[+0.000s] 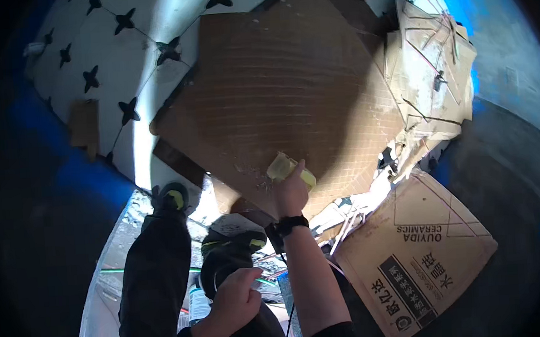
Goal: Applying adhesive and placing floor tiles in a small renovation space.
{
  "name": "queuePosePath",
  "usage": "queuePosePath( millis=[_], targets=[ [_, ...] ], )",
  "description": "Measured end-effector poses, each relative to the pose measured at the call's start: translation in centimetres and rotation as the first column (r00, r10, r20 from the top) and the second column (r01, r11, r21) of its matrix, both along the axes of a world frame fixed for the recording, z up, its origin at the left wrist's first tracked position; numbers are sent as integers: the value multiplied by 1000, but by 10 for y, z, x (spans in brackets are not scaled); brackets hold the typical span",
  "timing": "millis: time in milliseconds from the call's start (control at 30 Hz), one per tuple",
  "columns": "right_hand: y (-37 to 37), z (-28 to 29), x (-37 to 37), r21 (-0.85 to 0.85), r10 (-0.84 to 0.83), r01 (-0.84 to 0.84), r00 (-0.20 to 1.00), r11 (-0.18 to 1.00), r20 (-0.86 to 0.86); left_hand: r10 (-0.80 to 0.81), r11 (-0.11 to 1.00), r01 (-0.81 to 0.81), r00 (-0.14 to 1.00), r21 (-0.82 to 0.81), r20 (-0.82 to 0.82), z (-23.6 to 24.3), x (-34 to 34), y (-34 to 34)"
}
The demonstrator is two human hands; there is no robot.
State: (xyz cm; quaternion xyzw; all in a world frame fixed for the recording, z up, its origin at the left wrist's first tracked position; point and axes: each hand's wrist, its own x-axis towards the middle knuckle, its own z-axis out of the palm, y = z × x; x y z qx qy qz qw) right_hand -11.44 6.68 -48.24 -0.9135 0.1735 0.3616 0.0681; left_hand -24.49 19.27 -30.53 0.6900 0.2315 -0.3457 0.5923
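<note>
My right hand grips a pale yellow block, perhaps a sponge, on the large brown cardboard sheet, beside some small pale crumbs near its lower corner. My left hand is closed above my right leg at the lower middle; whether anything is inside it is hidden. A black band circles each of my wrists.
White tiles with black cross-shaped spacers lie at upper left. Torn cardboard with thin straps piles at right, above a printed carton. My shoes stand on littered ground near the sheet. A grey floor extends at right.
</note>
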Motion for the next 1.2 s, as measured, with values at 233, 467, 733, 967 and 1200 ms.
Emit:
queuePosePath(
  millis=[233,467,733,967,1200],
  targets=[
    [5,12,0,140,286,-290,957,947,49,43,998,-44,999,51,18,3,-4,-1],
    [-26,-10,-1,-34,697,-703,696,711,174,-59,998,57,997,38,48,5,4,-8],
    [-24,-22,15,103,439,-476,861,873,257,-2,995,-16,982,96,187,1,-10,-21],
    [-44,-4,116,-69,109,-95,962,993,250,-63,996,52,984,71,169,0,-10,-28],
    [-128,25,92,113,-392,376,893,920,221,-162,983,158,986,-97,-39,0,-9,-20]
  ],
)
